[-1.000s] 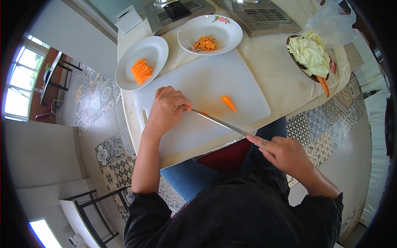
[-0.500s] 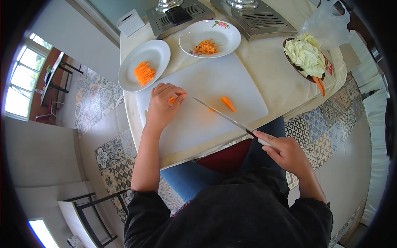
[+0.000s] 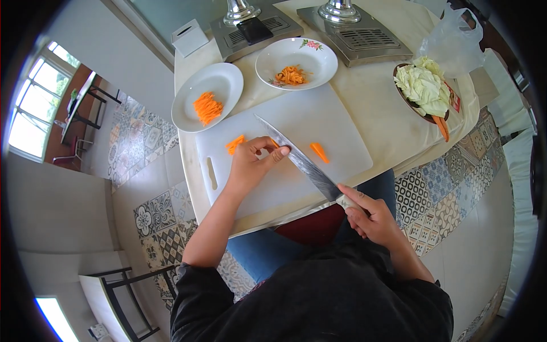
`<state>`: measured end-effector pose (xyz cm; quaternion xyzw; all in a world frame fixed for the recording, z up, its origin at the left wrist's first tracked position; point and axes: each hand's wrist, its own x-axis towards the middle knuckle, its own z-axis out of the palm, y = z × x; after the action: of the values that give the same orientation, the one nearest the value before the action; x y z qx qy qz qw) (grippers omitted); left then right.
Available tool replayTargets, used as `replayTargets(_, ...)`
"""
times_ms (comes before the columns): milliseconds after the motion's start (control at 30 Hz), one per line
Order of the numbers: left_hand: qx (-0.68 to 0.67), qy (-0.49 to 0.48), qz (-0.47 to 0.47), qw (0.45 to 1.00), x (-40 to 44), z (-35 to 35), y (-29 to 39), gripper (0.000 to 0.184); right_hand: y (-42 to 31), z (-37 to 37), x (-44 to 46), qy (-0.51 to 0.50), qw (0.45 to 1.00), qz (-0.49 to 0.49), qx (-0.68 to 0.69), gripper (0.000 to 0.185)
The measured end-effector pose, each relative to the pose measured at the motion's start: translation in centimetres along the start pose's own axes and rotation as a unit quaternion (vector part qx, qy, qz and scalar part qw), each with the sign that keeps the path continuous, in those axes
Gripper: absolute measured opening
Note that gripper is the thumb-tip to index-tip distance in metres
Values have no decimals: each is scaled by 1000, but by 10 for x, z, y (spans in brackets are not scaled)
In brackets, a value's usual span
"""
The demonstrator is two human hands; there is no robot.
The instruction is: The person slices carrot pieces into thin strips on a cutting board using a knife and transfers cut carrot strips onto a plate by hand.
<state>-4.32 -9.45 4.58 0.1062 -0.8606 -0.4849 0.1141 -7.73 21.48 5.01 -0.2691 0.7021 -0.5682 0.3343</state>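
My right hand (image 3: 371,221) grips the pale handle of a kitchen knife (image 3: 312,170), its blade tilted up to the left above the white cutting board (image 3: 347,134). Against the blade's side, the fingers of my left hand (image 3: 250,165) are pinched around a small orange carrot piece (image 3: 275,143), mostly hidden by them. Cut carrot sticks (image 3: 234,145) lie on the board just beyond my left hand. A larger carrot chunk (image 3: 319,152) rests on the board to the right of the blade.
Behind the board stand a white plate (image 3: 181,108) with carrot strips and a flowered plate (image 3: 325,62) with orange shreds. Two metal stands (image 3: 353,37) are at the back, one with a black phone (image 3: 254,31). Cabbage (image 3: 423,88) and carrots fill a bowl at right.
My left hand has moved right to the knife blade, uncovering carrot sticks on the board. The blade has turned, showing its flat side, and my right hand has shifted slightly left and down.
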Motion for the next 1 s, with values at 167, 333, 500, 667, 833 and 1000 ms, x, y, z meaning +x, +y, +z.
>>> replayTargets(167,-207,-34,-54,976,1,-4,-4,28,-1,5,3,-12,999,19,46,50)
replayTargets(333,-270,-34,-70,960,3,-8,-14,26,5,7,3,-35,991,59,115,51)
replayTargets(500,-218,4,-58,974,0,-12,4,29,7,7,3,-49,981,74,174,52)
replayTargets(667,136,118,76,981,15,-55,-17,12,8,-6,5,45,987,67,141,51)
replayTargets(833,212,118,106,964,16,-75,-37,12,14,-28,13,142,988,32,58,51)
replayTargets(1000,271,66,89,956,10,-75,-32,16,17,-38,19,158,986,30,34,52)
